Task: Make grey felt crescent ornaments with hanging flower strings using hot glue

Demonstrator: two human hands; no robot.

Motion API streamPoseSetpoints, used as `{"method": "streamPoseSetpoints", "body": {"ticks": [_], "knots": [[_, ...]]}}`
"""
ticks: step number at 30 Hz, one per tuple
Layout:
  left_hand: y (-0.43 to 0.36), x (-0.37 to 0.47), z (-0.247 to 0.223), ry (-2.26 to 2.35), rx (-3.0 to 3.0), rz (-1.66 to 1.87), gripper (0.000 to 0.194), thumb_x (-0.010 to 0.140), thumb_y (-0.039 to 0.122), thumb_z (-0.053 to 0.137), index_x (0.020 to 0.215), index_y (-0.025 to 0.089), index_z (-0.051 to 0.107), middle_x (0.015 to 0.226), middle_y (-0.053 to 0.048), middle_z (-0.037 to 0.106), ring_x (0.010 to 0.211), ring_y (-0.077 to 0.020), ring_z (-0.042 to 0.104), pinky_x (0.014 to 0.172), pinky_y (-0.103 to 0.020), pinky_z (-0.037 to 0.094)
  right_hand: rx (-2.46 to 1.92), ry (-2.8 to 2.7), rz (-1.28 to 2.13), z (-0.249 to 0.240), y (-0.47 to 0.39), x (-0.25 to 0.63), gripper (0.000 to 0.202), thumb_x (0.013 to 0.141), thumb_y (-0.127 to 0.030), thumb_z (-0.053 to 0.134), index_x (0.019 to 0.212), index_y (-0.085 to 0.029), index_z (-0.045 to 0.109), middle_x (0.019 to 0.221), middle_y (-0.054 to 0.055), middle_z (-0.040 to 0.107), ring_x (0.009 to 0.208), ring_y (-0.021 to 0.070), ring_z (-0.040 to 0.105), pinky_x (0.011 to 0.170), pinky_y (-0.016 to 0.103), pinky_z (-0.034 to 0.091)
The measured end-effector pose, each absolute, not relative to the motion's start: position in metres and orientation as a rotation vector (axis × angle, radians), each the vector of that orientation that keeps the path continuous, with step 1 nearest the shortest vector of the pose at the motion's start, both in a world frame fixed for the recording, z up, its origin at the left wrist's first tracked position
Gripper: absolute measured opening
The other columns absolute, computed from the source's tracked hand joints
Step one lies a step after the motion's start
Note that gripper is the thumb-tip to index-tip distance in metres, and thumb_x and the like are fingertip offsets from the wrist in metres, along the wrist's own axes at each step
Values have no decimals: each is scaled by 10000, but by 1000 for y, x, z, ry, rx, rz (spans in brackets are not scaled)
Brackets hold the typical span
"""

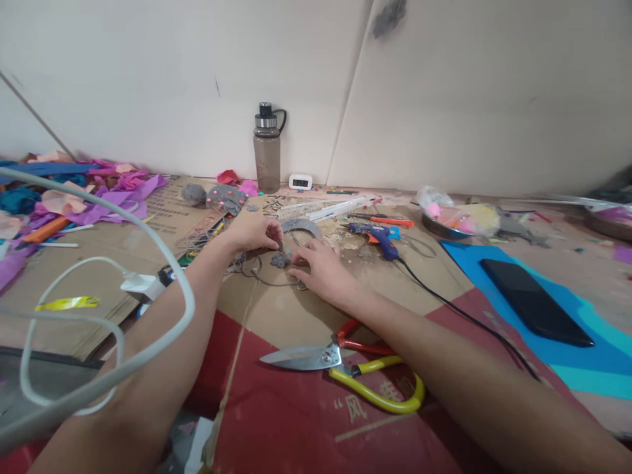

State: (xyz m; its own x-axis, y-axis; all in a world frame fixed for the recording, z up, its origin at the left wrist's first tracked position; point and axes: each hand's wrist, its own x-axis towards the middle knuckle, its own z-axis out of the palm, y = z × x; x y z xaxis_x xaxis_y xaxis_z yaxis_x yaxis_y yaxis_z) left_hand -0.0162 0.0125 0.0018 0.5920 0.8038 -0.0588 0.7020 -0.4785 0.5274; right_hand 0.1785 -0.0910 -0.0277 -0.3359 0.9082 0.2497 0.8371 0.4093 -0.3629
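My left hand (255,232) is over the cardboard with its fingers curled in and their tips close together; whatever is between them is too small to make out. Just below those fingertips lies a small, dark grey fuzzy clump (280,260). On the clump's right is my right hand (323,268), its fingers loosely bent and a gap showing between thumb and forefinger. A thin grey cord (266,282) curves along the cardboard beneath both hands. Behind them lies a flat grey ring (302,228), partly hidden. Scissors (316,357) with red and yellow handles lie open under my right forearm.
A blue glue gun (382,238) trails a black cord to the right. Farther right, a black phone (536,299) rests on blue sheets. A bottle (268,155) and small clock (301,182) stand by the wall. A white cable (190,296) loops across my left forearm.
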Motion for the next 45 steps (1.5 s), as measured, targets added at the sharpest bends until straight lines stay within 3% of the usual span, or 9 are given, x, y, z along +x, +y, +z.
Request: {"method": "streamPoseSetpoints", "body": {"ticks": [7, 13, 19, 21, 25, 30, 36, 41, 45], "knots": [[7, -17, 6, 1133, 2104, 420, 155, 620, 236, 666, 730, 150, 599, 594, 22, 605, 542, -103, 531, 517, -210, 380, -1528, -2171, 314, -22, -91, 178, 99, 807, -251, 607, 883, -201, 646, 1019, 61, 614, 1028, 244, 499, 879, 409, 322], [4, -16, 10, 1045, 1988, 503, 116, 658, 189, 600, 755, 158, 544, 622, 6, 645, 565, -111, 586, 537, -213, 419, -1581, -2160, 396, -18, -87, 178, 207, 814, -322, 607, 971, -193, 645, 1058, 87, 599, 1061, 253, 504, 914, 429, 341], [6, -17, 8, 1015, 2013, 530, 97, 656, 168, 582, 742, 154, 539, 630, 15, 632, 594, -107, 587, 597, -229, 452, -1707, -2140, 425, -10, -79, 165, 364, 793, -399, 623, 1096, -199, 642, 1143, 146, 557, 1123, 321, 465, 911, 471, 362], [8, -17, 7, 996, 2030, 544, 95, 649, 161, 577, 737, 151, 542, 635, 16, 627, 603, -108, 586, 612, -233, 456, -1730, -2120, 460, -8, -75, 161, 311, 783, -394, 632, 1024, -202, 673, 1085, 138, 582, 1080, 311, 493, 878, 445, 386], [9, -18, 5, 982, 2044, 560, 98, 647, 160, 574, 742, 151, 547, 642, 14, 623, 612, -111, 587, 616, -233, 454, -1677, -2107, 601, -6, -70, 161, 125, 797, -285, 598, 773, -190, 676, 828, 58, 635, 833, 197, 563, 763, 316, 411], [10, -18, 2, 1026, 2101, 500, 123, 650, 167, 589, 772, 150, 590, 679, 3, 641, 618, -110, 578, 591, -219, 437, -1617, -2199, 690, 1, -71, 171, 109, 789, -196, 552, 723, -190, 639, 706, 5, 629, 667, 138, 537, 612, 242, 355], [10, -18, -2, 1039, 2166, 418, 130, 649, 142, 595, 776, 159, 616, 637, 20, 613, 554, -93, 528, 509, -197, 370, -1605, -2332, 767, 9, -71, 177, 196, 813, -225, 525, 641, -191, 613, 612, 3, 603, 567, 129, 514, 537, 238, 329], [10, -16, -1, 1051, 2204, 384, 119, 659, 144, 598, 773, 162, 627, 674, 15, 638, 622, -103, 556, 572, -204, 395, -1660, -2241, 437, -2, -72, 182, 99, 812, -234, 547, 832, -178, 626, 757, 65, 642, 680, 178, 564, 644, 276, 392], [12, -17, -1, 1044, 2244, 353, 147, 668, 146, 572, 803, 171, 624, 706, 17, 645, 656, -109, 566, 604, -209, 406, -1549, -2250, 289, -10, -80, 177, 288, 810, -356, 597, 1010, -149, 590, 978, 131, 624, 897, 232, 575, 779, 328, 426]]}}
